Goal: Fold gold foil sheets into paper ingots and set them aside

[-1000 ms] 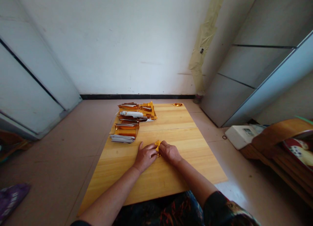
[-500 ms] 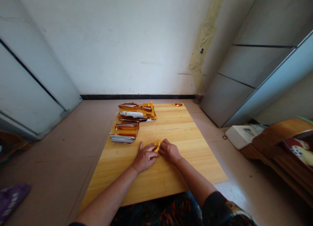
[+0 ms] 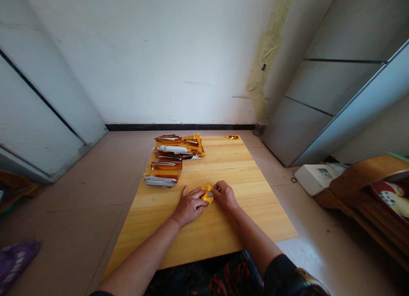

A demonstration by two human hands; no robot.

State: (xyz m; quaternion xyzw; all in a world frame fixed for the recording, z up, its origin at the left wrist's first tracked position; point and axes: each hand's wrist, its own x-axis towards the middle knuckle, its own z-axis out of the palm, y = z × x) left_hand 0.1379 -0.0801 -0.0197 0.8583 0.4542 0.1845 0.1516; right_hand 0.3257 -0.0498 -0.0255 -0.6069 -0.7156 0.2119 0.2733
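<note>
The right hand (image 3: 226, 197), pinching gold paper (image 3: 209, 199) at its three o'clock, has bared grey (apparently unfolding it); the left hand (image 3: 189, 207) rests unclenched.

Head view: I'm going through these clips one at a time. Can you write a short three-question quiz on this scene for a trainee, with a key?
1. True or false: the left hand has its fingers on the gold piece, and the right hand is at that piece's opposite side.

2. Which corner of the table is the small shiny item near?
A) near left
B) far right
C) near right

3. Fill in: seen from the person's seat, the gold-and-white stacks lie on the far ____ part of the table.

Key: 1. True. 2. B. 3. left.
</note>
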